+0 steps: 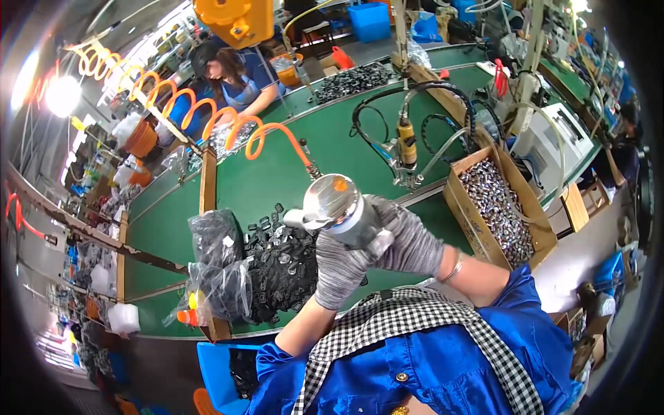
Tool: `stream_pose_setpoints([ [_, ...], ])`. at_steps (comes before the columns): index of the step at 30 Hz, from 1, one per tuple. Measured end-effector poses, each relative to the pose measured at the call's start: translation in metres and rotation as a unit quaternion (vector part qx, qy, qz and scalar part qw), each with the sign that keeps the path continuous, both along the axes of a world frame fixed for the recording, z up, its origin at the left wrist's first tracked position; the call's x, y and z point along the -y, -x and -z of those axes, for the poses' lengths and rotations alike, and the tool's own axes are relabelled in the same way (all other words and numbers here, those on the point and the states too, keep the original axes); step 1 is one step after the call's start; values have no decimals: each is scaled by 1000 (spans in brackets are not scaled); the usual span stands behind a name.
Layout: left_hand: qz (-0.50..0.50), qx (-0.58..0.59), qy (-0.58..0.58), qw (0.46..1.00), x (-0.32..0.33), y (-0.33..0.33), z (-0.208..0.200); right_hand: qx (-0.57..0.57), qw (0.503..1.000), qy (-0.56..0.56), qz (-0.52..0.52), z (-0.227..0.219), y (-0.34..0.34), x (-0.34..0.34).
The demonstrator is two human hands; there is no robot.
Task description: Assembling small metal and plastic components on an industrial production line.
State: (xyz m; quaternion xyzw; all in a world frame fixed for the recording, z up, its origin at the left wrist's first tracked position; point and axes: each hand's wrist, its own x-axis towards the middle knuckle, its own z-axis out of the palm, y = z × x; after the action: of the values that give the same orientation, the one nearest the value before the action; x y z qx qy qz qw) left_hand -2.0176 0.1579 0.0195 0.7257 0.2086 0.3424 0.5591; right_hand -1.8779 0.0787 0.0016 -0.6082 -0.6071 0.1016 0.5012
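Note:
My left hand [337, 271] and my right hand [409, 243], both in grey knit gloves, meet over the green bench [277, 173]. Between them they hold a silver air tool [337, 202] with a round shiny head, lifted toward the camera. The right hand wraps the tool's body, and the left hand closes on it from below. An orange coiled hose [207, 114] runs from the upper left down to the tool. Just under and left of my hands lies a heap of small black parts [280, 266].
Clear plastic bags [220, 263] of parts sit left of the heap. A cardboard box [526, 190] of shiny metal pieces stands at the right. A yellow driver [407, 142] hangs on hoses at centre. Another person [235, 76] works at the far side. A blue bin [218, 370] is below the bench edge.

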Motion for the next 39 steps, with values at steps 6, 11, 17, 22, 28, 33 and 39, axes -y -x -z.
stream_pose_setpoints([
  [6, -7, 89, -93, 992, -4, -20, 24, 159, 985, -52, -42, -101, -35, 38],
  [11, -115, 39, -223, 967, 0, -40, 57, 322, 944, 35, 64, -143, -17, 34],
  [17, 9, -28, -177, 984, -4, -59, 74, 300, 945, 76, 105, -141, -21, 24],
  [22, 92, 130, 116, 980, 9, -64, 59, 301, 947, 52, 100, -134, -34, 25],
  [28, 14, -59, -148, 987, -3, -59, 65, 304, 950, 59, 43, -142, -44, 22],
  [33, 250, 121, 503, 818, -3, -45, 22, 271, 952, 60, -127, -162, -54, 22],
  [39, 273, 41, 311, 909, -8, -38, 0, 83, 958, -74, -264, -164, -58, 18],
])
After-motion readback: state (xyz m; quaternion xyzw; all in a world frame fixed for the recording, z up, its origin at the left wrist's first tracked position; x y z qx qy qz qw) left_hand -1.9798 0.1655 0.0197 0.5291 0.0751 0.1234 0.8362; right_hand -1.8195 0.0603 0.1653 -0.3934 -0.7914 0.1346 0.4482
